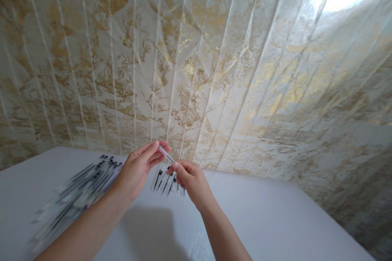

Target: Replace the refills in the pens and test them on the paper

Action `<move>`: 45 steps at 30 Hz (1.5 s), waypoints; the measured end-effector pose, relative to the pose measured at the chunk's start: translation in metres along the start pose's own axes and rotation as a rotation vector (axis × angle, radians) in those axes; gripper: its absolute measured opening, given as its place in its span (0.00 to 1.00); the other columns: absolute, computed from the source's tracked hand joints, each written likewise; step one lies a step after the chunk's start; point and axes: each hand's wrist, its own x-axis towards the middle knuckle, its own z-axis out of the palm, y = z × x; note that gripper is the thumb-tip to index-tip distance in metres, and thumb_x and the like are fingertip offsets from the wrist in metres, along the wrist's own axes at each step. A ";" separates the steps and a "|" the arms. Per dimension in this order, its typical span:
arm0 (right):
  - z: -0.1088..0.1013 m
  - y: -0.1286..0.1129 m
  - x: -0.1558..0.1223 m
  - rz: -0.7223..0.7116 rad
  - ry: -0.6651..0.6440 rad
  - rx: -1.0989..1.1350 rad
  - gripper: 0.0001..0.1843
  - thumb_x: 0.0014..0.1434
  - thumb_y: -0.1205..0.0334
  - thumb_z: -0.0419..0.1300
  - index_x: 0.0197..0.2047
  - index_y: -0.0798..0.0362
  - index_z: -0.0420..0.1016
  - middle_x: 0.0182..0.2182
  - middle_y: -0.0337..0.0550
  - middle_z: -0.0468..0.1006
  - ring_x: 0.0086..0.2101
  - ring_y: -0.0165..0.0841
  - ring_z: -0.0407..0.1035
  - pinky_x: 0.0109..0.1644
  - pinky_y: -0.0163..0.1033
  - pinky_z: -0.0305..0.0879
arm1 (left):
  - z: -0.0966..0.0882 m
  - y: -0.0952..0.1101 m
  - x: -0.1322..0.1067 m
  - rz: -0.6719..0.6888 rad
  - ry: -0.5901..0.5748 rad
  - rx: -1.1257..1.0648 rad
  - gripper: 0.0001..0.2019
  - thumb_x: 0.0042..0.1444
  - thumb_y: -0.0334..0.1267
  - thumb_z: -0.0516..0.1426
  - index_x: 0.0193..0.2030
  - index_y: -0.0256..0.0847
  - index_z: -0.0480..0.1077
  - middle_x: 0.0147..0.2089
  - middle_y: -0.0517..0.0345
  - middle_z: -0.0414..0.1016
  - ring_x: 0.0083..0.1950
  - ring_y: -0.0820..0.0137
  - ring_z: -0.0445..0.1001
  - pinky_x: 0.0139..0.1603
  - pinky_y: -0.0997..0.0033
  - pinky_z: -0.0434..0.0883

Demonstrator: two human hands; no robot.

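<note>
Both my hands are raised over a white table (pixel 275 220). My left hand (pixel 139 169) pinches one end of a thin clear pen barrel (pixel 166 155) between thumb and fingers. My right hand (pixel 191 179) has its fingers closed on the barrel's other end. Right behind my hands, a small row of clear pens with black tips (pixel 163 181) lies on the table. A large pile of similar clear and black pens (pixel 79 193) spreads to the left, beside my left forearm.
A wall covered in shiny cream and gold patterned sheeting (pixel 214 69) rises just behind the table's far edge. Bright light glares at the top right. The table's right edge runs diagonally toward the lower right corner.
</note>
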 end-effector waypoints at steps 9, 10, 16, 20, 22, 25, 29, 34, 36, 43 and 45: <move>-0.010 -0.004 0.001 0.136 -0.045 0.013 0.30 0.56 0.37 0.50 0.20 0.55 0.65 0.13 0.32 0.59 0.14 0.21 0.49 0.19 0.31 0.42 | 0.000 -0.001 0.000 -0.048 0.006 -0.079 0.11 0.46 0.43 0.65 0.34 0.39 0.77 0.38 0.54 0.78 0.45 0.65 0.74 0.41 0.72 0.72; -0.010 -0.004 0.001 0.123 -0.011 0.016 0.27 0.54 0.38 0.54 0.21 0.55 0.63 0.13 0.31 0.59 0.15 0.21 0.49 0.19 0.30 0.43 | 0.001 0.000 0.000 -0.050 0.009 -0.082 0.11 0.46 0.43 0.65 0.34 0.39 0.77 0.38 0.54 0.78 0.45 0.65 0.74 0.41 0.72 0.72; -0.010 -0.003 0.001 0.155 -0.022 0.021 0.25 0.52 0.38 0.57 0.27 0.53 0.62 0.18 0.32 0.66 0.16 0.21 0.55 0.17 0.28 0.48 | 0.001 0.001 0.000 -0.045 0.013 -0.074 0.12 0.45 0.42 0.66 0.36 0.38 0.77 0.39 0.53 0.78 0.46 0.66 0.74 0.40 0.72 0.74; -0.012 0.000 0.002 0.144 -0.066 0.023 0.29 0.57 0.38 0.49 0.22 0.56 0.64 0.15 0.34 0.64 0.14 0.20 0.52 0.17 0.29 0.45 | 0.000 -0.001 0.000 -0.041 0.020 -0.092 0.11 0.47 0.40 0.65 0.35 0.37 0.76 0.39 0.53 0.78 0.45 0.67 0.74 0.41 0.71 0.75; -0.013 0.001 0.003 0.096 0.013 0.017 0.24 0.53 0.41 0.58 0.23 0.54 0.63 0.14 0.30 0.61 0.14 0.20 0.50 0.17 0.29 0.44 | 0.000 -0.001 0.001 -0.034 0.026 -0.099 0.10 0.47 0.40 0.65 0.35 0.37 0.76 0.39 0.53 0.78 0.44 0.67 0.74 0.41 0.71 0.75; -0.014 0.000 0.003 0.077 0.052 -0.004 0.21 0.51 0.43 0.61 0.28 0.54 0.65 0.18 0.31 0.65 0.15 0.20 0.52 0.17 0.28 0.45 | 0.000 -0.001 0.001 -0.026 0.051 -0.107 0.09 0.48 0.39 0.64 0.35 0.37 0.76 0.39 0.53 0.79 0.43 0.68 0.74 0.40 0.73 0.75; -0.014 -0.001 0.003 0.110 -0.001 -0.053 0.27 0.58 0.40 0.50 0.24 0.57 0.67 0.16 0.35 0.66 0.14 0.21 0.52 0.16 0.29 0.44 | 0.000 -0.001 0.002 -0.036 0.060 -0.125 0.07 0.50 0.37 0.63 0.35 0.37 0.76 0.39 0.53 0.79 0.43 0.68 0.75 0.41 0.72 0.75; -0.016 -0.001 0.003 0.023 0.122 -0.089 0.18 0.50 0.46 0.62 0.31 0.53 0.65 0.19 0.30 0.65 0.16 0.21 0.54 0.18 0.28 0.48 | 0.001 0.000 0.001 -0.033 0.067 -0.136 0.05 0.52 0.35 0.61 0.34 0.36 0.76 0.38 0.52 0.79 0.41 0.69 0.75 0.40 0.73 0.75; -0.017 -0.002 0.004 0.077 0.079 -0.102 0.22 0.55 0.42 0.55 0.30 0.54 0.67 0.21 0.35 0.69 0.16 0.22 0.56 0.17 0.29 0.48 | 0.000 -0.001 0.001 -0.036 0.063 -0.130 0.05 0.53 0.34 0.61 0.35 0.36 0.76 0.38 0.51 0.79 0.42 0.69 0.75 0.40 0.73 0.75; -0.021 -0.003 0.004 0.014 0.134 -0.113 0.19 0.48 0.47 0.63 0.29 0.53 0.63 0.18 0.30 0.63 0.18 0.22 0.55 0.19 0.27 0.50 | 0.001 -0.001 0.001 -0.034 0.075 -0.149 0.05 0.55 0.33 0.59 0.34 0.35 0.76 0.38 0.51 0.79 0.42 0.69 0.76 0.41 0.72 0.75; -0.021 -0.004 0.004 0.062 0.102 -0.109 0.20 0.52 0.44 0.59 0.30 0.53 0.64 0.20 0.32 0.65 0.18 0.23 0.57 0.18 0.28 0.49 | 0.002 0.000 0.001 -0.040 0.079 -0.146 0.05 0.55 0.33 0.58 0.34 0.35 0.76 0.38 0.51 0.79 0.41 0.70 0.76 0.41 0.73 0.75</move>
